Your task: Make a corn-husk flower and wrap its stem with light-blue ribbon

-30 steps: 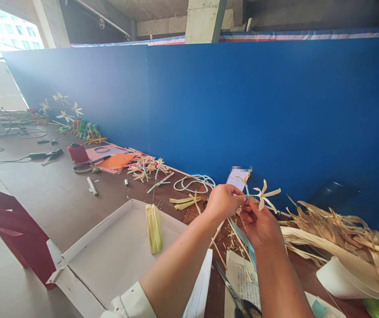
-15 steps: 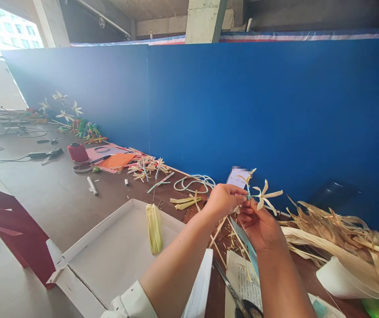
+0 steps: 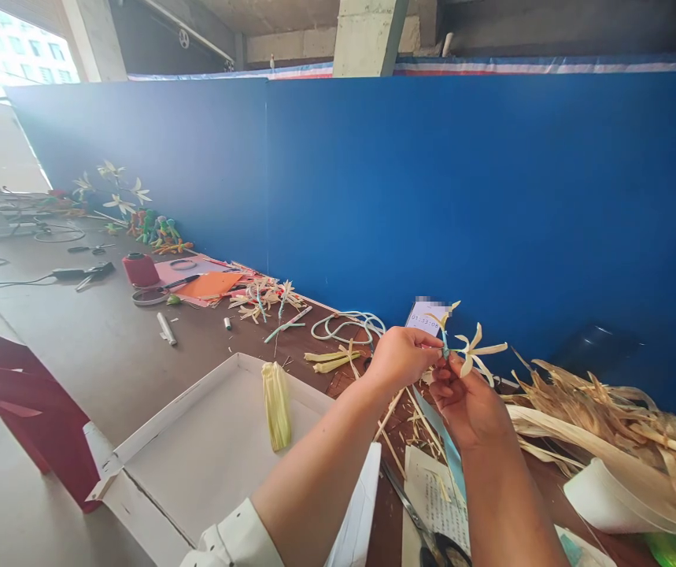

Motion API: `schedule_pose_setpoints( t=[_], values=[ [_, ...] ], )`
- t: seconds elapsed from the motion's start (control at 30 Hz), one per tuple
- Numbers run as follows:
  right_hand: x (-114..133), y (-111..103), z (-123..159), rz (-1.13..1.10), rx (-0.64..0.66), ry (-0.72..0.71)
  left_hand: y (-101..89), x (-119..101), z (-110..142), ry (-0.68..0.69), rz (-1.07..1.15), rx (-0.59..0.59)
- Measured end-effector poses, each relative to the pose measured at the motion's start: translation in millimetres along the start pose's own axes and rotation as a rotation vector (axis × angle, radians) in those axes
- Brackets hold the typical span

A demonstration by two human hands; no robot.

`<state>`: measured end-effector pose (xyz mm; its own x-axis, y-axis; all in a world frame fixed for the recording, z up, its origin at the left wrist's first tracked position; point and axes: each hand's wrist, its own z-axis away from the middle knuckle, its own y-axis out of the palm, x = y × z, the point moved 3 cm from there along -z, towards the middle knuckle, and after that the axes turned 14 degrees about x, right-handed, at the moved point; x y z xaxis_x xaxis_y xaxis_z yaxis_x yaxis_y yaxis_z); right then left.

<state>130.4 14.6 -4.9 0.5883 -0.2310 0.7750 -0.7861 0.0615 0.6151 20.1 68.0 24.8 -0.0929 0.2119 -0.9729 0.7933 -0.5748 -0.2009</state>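
Note:
Both my hands meet at the right of the table, pinching a craft flower stem (image 3: 445, 344) wrapped in light blue. One cream flower (image 3: 474, 349) with narrow petals spreads to the right of the stem; a smaller yellowish bloom (image 3: 445, 316) points up from its top. My left hand (image 3: 407, 358) is closed with thumb and forefinger on the stem from the left. My right hand (image 3: 466, 402) grips it from below, its fingers curled. The fingertips partly hide the joint. A light blue strip (image 3: 441, 433) hangs below, by my right wrist.
A white box lid (image 3: 196, 465) holding a folded pale husk (image 3: 277, 405) lies left of my arms. Scissors (image 3: 414, 516) rest on a printed sheet (image 3: 432, 480). Dried husks (image 3: 615, 409) and a white bowl (image 3: 621, 500) are at right. A phone (image 3: 423, 313) leans against the blue panel (image 3: 491, 197).
Both hands keep hold of the flower stem. The fingers and the blooms shift only slightly, a little to the right; everything else stays in place.

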Motion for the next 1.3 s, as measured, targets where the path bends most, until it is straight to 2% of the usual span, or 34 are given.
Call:
schedule_pose_setpoints(
  t=[0.23, 0.4, 0.5, 0.7, 0.8, 0.93, 1.13, 1.3],
  values=[
    [-0.5, -1.4, 1.0, 0.033, 0.021, 0.007, -1.3, -0.5, -0.6, 0.060, -0.109, -0.011],
    [1.2, -4.9, 2.8, 0.013, 0.045, -0.037, -1.2, -4.7, 2.9, 0.032, -0.109, 0.007],
    [1.6, -6.0, 4.6, -0.019, 0.048, -0.055, 1.7, -4.6, 3.7, 0.012, 0.000, 0.069],
    [-0.1, -3.3, 8.1, -0.096, 0.094, -0.016, 11.3, 0.1, 1.1, 0.029, 0.427, 0.269],
    [-0.7, -2.5, 10.9, -0.173, 0.092, 0.025, 11.0, 0.9, 0.4, 0.007, 0.521, 0.258],
    [-0.1, -1.2, 13.5, -0.225, 0.063, 0.025, 8.9, -0.7, 0.2, -0.016, 0.482, 0.242],
    [-0.4, 0.8, 12.3, -0.121, 0.043, -0.013, 6.4, -2.7, 1.7, -0.019, 0.360, 0.217],
    [-0.4, -0.1, 13.1, -0.131, 0.059, 0.003, 5.5, -1.8, 2.0, -0.002, 0.178, 0.179]
  ],
)
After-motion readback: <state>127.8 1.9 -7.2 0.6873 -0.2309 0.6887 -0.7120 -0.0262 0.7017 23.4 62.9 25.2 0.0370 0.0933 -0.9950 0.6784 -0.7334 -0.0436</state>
